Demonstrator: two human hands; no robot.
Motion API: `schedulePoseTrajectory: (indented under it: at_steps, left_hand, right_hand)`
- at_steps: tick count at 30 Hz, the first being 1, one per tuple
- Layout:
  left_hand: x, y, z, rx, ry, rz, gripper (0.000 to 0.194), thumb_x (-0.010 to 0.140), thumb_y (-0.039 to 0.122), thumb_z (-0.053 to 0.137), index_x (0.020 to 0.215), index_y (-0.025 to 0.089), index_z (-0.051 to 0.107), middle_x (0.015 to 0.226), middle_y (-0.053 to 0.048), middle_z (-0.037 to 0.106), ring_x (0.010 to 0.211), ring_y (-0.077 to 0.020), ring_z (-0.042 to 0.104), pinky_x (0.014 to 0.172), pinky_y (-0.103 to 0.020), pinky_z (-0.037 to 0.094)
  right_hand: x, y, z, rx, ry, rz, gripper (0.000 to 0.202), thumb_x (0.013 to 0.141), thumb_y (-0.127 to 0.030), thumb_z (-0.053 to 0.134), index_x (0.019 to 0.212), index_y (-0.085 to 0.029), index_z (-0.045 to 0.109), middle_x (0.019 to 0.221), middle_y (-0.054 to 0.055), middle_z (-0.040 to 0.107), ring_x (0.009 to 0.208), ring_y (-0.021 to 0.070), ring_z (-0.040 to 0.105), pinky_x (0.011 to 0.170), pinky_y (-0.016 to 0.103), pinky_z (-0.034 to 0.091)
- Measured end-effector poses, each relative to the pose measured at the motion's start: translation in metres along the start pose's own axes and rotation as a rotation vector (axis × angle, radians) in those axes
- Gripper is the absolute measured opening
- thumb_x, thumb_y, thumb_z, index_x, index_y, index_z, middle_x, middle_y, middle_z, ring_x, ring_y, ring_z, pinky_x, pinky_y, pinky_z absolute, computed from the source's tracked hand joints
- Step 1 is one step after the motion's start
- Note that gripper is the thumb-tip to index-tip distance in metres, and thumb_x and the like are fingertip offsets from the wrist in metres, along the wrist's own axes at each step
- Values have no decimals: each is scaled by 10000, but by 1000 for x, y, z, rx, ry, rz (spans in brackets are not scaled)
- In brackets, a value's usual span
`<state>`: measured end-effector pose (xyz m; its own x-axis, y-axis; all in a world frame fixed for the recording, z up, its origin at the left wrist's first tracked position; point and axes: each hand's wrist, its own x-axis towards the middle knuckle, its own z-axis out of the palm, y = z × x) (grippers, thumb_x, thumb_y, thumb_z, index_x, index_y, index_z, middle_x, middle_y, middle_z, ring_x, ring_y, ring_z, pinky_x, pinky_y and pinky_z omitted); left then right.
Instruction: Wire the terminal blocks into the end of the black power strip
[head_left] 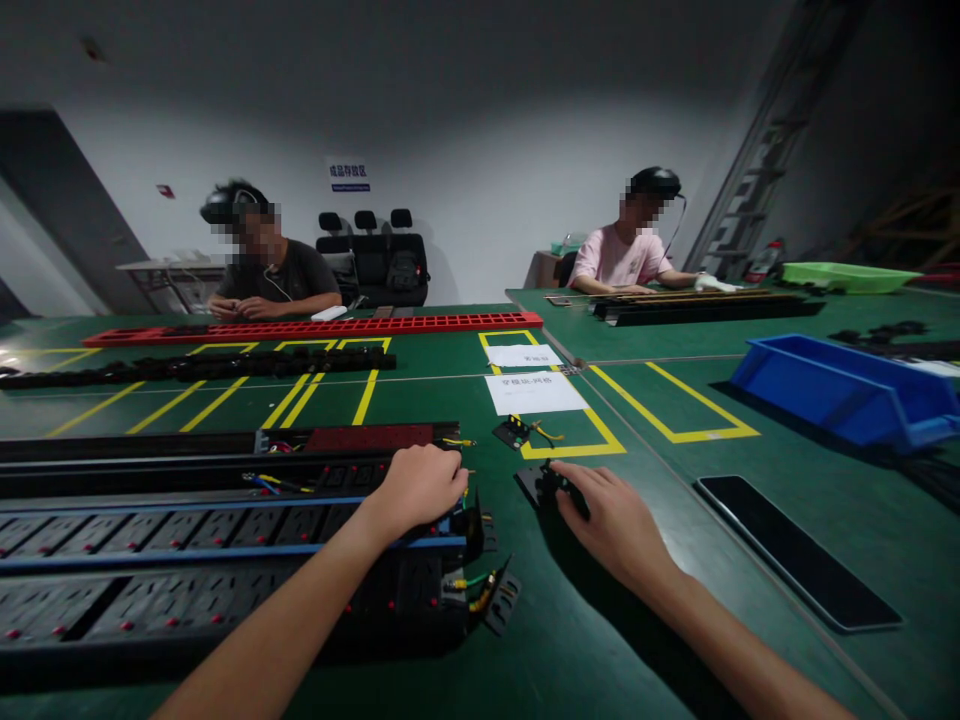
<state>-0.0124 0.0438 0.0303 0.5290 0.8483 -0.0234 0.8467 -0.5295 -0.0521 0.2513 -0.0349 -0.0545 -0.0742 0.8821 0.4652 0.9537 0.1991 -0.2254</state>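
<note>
The small, dark, flat metal plate with black fittings (531, 487) lies on the green work table (660, 485), just beyond the right-hand ends of the long black socket strips with blue edges (176, 530). The strips' long axis runs left to right across the table, pointing toward the plate's side; the plate's own axis is partly covered and cannot be told. The right hand (611, 515) is nearer, its fingertips touching the plate from the right; whether they pinch it is unclear. The left hand (421, 488) stands well apart, to the plate's left, bent over the strip ends; its grip is hidden. The plate thus lies between the two hands, directly at the right fingertips.
</note>
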Motion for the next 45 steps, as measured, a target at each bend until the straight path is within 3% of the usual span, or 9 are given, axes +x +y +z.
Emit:
schedulePoseTrajectory:
  at_steps: [5,10,12,32,45]
  left_hand:
    - [-1,1,-2,-6,-6,4,390,996,381,399,883,191,720,884,-142,746,805,-301,718,729,-416,525]
    - [-1,1,-3,-9,-12,6,392,998,388,401,897,190,723,894,-145,747,821,-319,721,729,-427,527]
    - [-1,1,-3,-3,-13,5,393,1002,388,399,904,192,725,892,-140,749,827,-318,724,737,-431,535]
    - [-1,1,-3,14,-10,16,399,1007,384,393,904,186,725,906,-143,759,846,-330,736,742,-440,551]
    - [0,0,0,-6,-6,11,396,1004,390,404,904,180,725,906,-153,753,843,-334,733,749,-445,538]
  right_hand:
    - [2,4,-3,-40,-5,25,365,1023,-356,452,1242,-217,708,1099,106,794,967,333,711,784,466,547]
    - [6,7,-8,-3,-66,20,475,1077,-405,349,908,-256,767,897,91,788,864,304,692,740,434,546]
    - [6,6,-8,35,-70,2,474,1078,-416,360,876,-275,766,902,74,790,887,295,690,761,425,548]
    - [6,8,-4,128,-80,-103,372,1060,-368,448,997,-270,802,1084,62,797,1012,297,673,884,496,575]
    - [2,1,-2,162,-137,-167,336,1049,-346,488,1250,-278,749,1249,96,735,1160,302,638,946,514,561]
